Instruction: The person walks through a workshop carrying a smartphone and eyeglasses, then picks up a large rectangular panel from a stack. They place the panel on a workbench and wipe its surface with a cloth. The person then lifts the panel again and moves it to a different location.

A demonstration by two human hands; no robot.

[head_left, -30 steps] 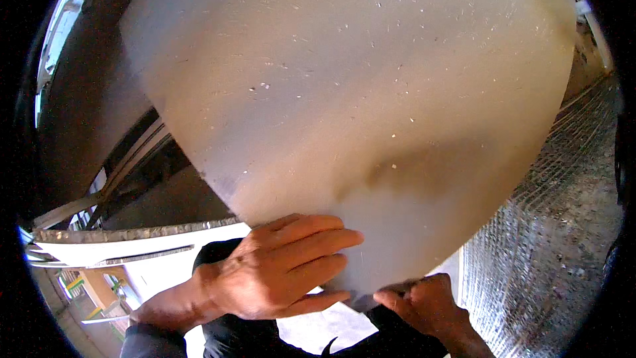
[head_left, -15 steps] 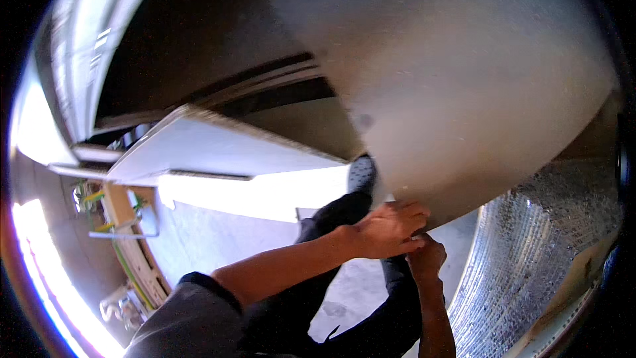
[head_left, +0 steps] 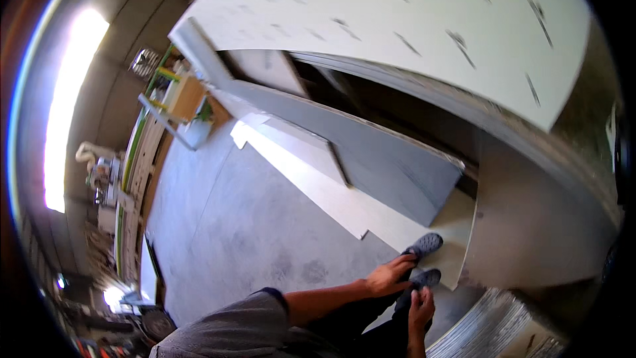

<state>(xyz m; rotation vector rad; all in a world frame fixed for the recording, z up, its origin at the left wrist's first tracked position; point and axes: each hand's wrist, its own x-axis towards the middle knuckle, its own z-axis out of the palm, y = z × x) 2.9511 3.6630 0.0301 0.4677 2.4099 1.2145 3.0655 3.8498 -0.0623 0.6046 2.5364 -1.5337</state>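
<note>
My left hand (head_left: 387,278) is in front of my legs at the lower middle, its fingers stretched toward the right and apart, with nothing visible in them. Just below and right of it, my right hand (head_left: 421,307) is closed with its fingers curled together. Whether anything small is in it I cannot make out. Beyond both hands my grey dotted shoes (head_left: 425,245) stand by the end of a pale sheet (head_left: 450,231) on the floor. To the right, a brownish smooth panel (head_left: 530,219) leans with its lower edge near the shoes.
A large white panel with dark marks (head_left: 424,20) fills the upper right. Grey boards (head_left: 371,152) lean below it. A bundle in silvery wrapping (head_left: 487,325) is at the lower right. A workbench with tools (head_left: 132,192) lines the left side of the grey concrete floor (head_left: 265,225).
My view has swung, so the white marked panel and more floor now show. My hands, earlier together at the brownish panel's lower corner, are now apart from it and slightly separated.
</note>
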